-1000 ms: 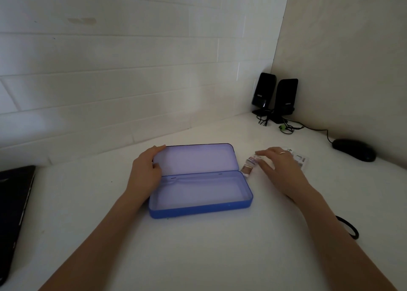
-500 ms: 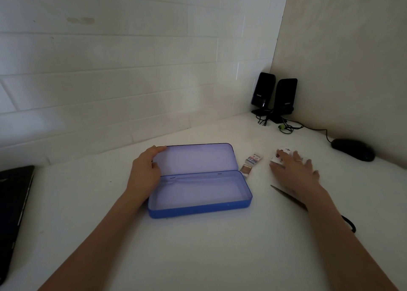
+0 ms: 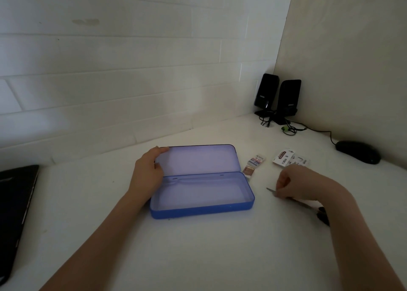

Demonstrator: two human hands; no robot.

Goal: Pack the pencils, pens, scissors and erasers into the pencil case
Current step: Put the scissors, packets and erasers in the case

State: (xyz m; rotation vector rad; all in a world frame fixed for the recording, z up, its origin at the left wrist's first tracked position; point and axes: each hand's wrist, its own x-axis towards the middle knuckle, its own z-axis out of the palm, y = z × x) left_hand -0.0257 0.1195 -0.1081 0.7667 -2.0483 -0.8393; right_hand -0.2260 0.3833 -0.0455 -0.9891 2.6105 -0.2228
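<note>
A blue pencil case (image 3: 246, 205) lies open on the white desk with nothing in its tray. My left hand (image 3: 146, 176) holds the left end of its raised lid. To the right of the case my right hand (image 3: 295, 185) pinches the blades of the scissors (image 3: 272, 191), whose tip points left and whose black handles (image 3: 322, 216) show under my wrist. Two small erasers (image 3: 256, 160) (image 3: 248, 172) lie by the case's right end. A white packet (image 3: 288, 158) lies beyond my right hand.
Two black speakers (image 3: 277, 97) with cables stand in the far right corner. A black mouse (image 3: 359, 152) sits at the right by the wall. A dark laptop (image 3: 15, 202) lies at the left edge of the desk.
My right hand drew back from the erasers and the white packet toward me and closed its fingers on the scissor blades. My left hand stayed on the lid.
</note>
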